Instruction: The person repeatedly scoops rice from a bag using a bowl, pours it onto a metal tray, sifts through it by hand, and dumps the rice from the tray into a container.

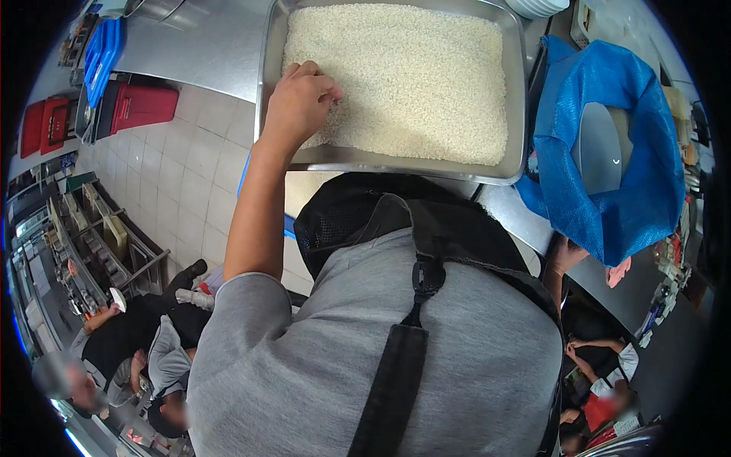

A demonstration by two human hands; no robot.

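Observation:
White rice-like grains [411,84] fill a rectangular metal tray [396,169]. Over the tray's left part is my left hand [304,95], its fingers curled and pressed together at the grains; anything between the fingertips is too small to name. To the right of the tray stands a blue woven bag [563,175] with a wide, folded-down mouth. Inside its opening shows a pale, rounded surface [601,148]. My right hand [567,255] is at the bag's lower edge, with its fingers mostly hidden by the bag.
The tray rests on a metal counter [205,46]. Stacked white dishes [537,6] stand behind it at the right. Red bins [145,107] and a metal rack [106,228] are on the left. Several other people are lower left and lower right, one a person in red [601,411].

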